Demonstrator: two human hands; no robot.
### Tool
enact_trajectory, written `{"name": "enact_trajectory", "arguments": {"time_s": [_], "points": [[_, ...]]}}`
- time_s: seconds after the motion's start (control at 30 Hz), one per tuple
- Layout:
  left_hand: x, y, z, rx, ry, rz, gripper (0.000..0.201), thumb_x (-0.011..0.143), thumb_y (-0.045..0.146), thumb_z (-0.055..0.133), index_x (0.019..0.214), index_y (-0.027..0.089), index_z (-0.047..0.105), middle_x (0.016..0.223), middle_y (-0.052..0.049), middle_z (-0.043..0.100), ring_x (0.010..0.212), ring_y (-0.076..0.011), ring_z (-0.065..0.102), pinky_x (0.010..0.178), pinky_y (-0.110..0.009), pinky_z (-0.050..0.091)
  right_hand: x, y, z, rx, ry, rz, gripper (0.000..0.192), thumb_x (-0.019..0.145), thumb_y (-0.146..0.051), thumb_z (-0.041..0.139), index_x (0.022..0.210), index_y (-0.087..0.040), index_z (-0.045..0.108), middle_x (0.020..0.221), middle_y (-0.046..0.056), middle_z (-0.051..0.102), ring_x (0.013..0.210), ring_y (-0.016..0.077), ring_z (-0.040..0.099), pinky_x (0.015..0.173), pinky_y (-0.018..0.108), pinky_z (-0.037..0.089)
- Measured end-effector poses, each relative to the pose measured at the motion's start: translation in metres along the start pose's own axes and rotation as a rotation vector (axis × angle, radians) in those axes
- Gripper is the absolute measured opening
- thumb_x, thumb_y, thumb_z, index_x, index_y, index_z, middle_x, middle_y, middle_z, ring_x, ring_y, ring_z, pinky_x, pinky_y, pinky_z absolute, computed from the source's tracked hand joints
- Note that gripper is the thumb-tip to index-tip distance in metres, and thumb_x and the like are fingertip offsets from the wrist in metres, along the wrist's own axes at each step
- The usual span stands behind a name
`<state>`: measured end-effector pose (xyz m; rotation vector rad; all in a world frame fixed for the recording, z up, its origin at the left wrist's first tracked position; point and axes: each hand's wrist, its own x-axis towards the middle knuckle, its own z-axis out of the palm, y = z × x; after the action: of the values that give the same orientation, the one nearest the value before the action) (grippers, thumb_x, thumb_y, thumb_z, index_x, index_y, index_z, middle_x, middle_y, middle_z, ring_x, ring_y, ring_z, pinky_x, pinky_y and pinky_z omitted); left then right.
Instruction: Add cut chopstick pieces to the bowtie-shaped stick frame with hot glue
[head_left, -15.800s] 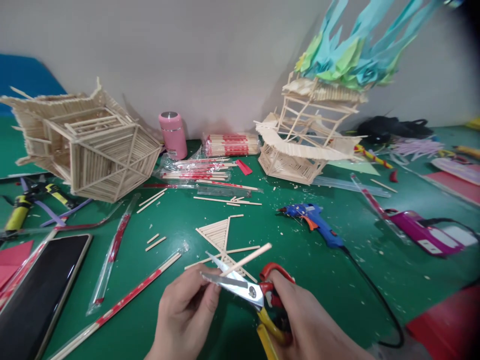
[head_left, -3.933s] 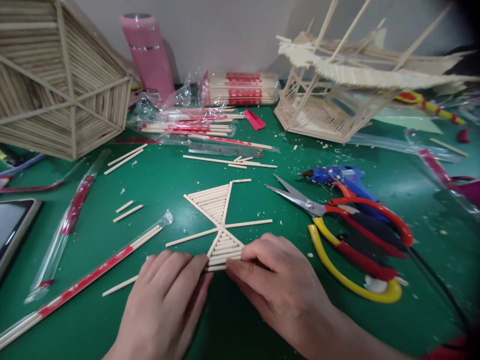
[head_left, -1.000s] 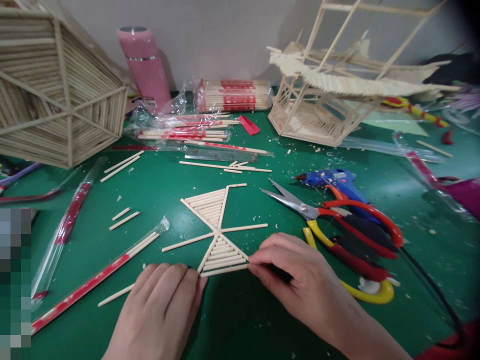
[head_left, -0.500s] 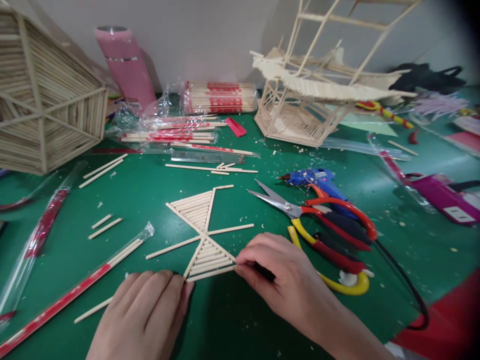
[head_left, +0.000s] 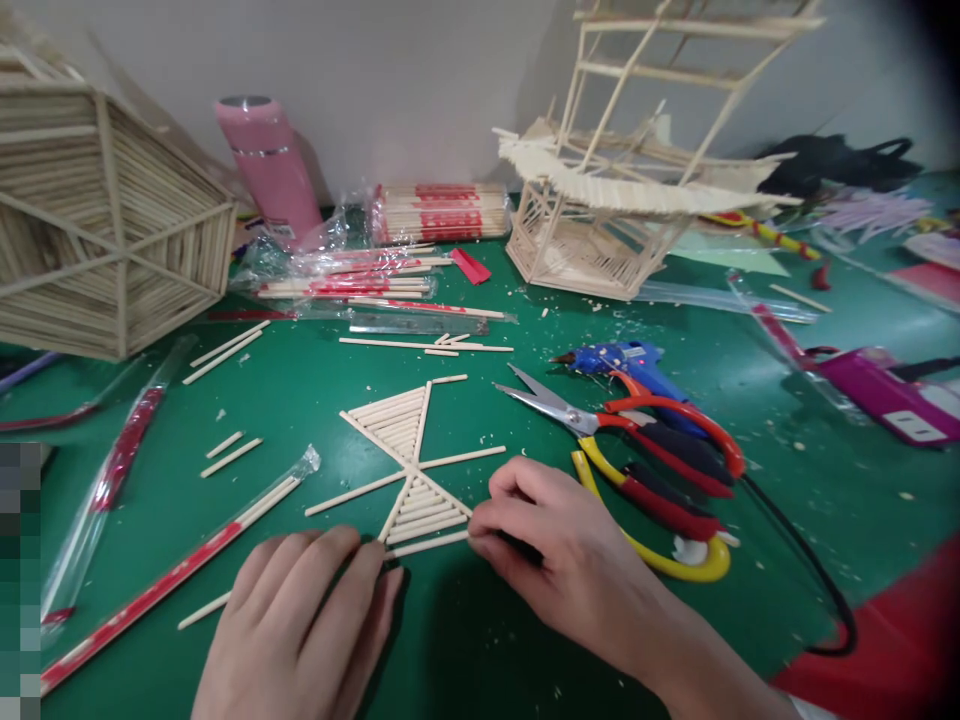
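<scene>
Left hand (head_left: 300, 630) and right hand (head_left: 570, 560): bare, no gloves, rings or watch. Forearms uncovered; no sleeve in view.

You're at green-topped work table (head_left: 315, 400), surface glossy w/ soft glare on right side, pale crumbs scattered. Plain off-white wall (head_left: 405, 70) right behind it, faint shadows cast on it. Light even, looks indoor. Floor, windows not visible.

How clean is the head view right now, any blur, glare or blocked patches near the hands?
Head view: the stick panel and right hand are sharp; the left hand is slightly soft at the bottom edge. The green table shows soft glare. A pixelated block covers the lower left; the upper right corner is dark.
</scene>
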<state>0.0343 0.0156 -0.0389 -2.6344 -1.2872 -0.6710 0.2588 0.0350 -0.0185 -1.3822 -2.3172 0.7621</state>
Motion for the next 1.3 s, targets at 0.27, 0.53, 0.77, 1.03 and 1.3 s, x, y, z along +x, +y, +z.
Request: {"name": "enact_trajectory", "arguments": {"time_s": [0.27, 0.53, 0.77, 1.03, 1.3], "points": [[0.010, 0.025, -0.003, 0.072, -0.049, 0.128, 0.024, 0.089, 0.021, 0.042, 0.108, 0.014, 0.056, 0.099, -0.006, 0.064, 0.094, -0.0225, 0.050, 0.077, -0.034, 0.034, -0.007, -0.010, -0.004, -0.097, -0.029, -0.073, 0.017, 0.091, -0.021, 0.042, 0.082, -0.018, 0.056, 0.086, 0.004, 0.051, 0.077, 0.0161, 0.048, 0.065, 0.029, 0.038], [0.026, 0.043, -0.005, -0.308, -0.171, -0.008, 0.022, 0.087, 0.015, 0.036, 0.082, 0.020, 0.057, 0.071, -0.002, 0.059, 0.066, -0.0185, 0.051, 0.062, -0.031, 0.040, -0.022, -0.017, -0.021, -0.058, 0.058, -0.045, 0.013, 0.091, -0.024, 0.042, 0.086, -0.021, 0.054, 0.088, 0.003, 0.055, 0.078, 0.0156, 0.053, 0.068, 0.028, 0.043], [0.033, 0.042, -0.024, -0.719, 0.053, -0.292, 0.018, 0.085, 0.013, 0.045, 0.095, 0.023, 0.058, 0.087, -0.002, 0.062, 0.077, -0.0113, 0.060, 0.065, -0.014, 0.047, -0.050, 0.051, -0.053, -0.460, 0.425, 0.322, 0.032, 0.082, -0.034, 0.043, 0.107, -0.016, 0.053, 0.111, 0.015, 0.053, 0.102, 0.0295, 0.053, 0.085, 0.047, 0.044], [0.029, 0.027, -0.020, -0.655, 0.240, -0.530, 0.011, 0.084, 0.017, 0.048, 0.082, 0.020, 0.059, 0.067, 0.002, 0.053, 0.057, -0.0095, 0.049, 0.048, -0.017, 0.036, -0.043, 0.054, -0.060, -0.698, 0.063, 0.450, 0.060, 0.060, -0.025, 0.051, 0.118, -0.009, 0.048, 0.113, 0.017, 0.056, 0.098, 0.0327, 0.055, 0.083, 0.045, 0.047], [0.028, 0.027, -0.017, -0.736, 0.181, -0.528, 0.012, 0.086, 0.019, 0.047, 0.078, 0.021, 0.056, 0.063, 0.003, 0.048, 0.056, -0.0095, 0.048, 0.050, -0.017, 0.038, -0.039, 0.044, -0.060, -0.736, 0.123, 0.471, 0.041, 0.064, -0.030, 0.051, 0.102, -0.014, 0.052, 0.098, 0.014, 0.061, 0.088, 0.0302, 0.060, 0.074, 0.042, 0.049]]}}
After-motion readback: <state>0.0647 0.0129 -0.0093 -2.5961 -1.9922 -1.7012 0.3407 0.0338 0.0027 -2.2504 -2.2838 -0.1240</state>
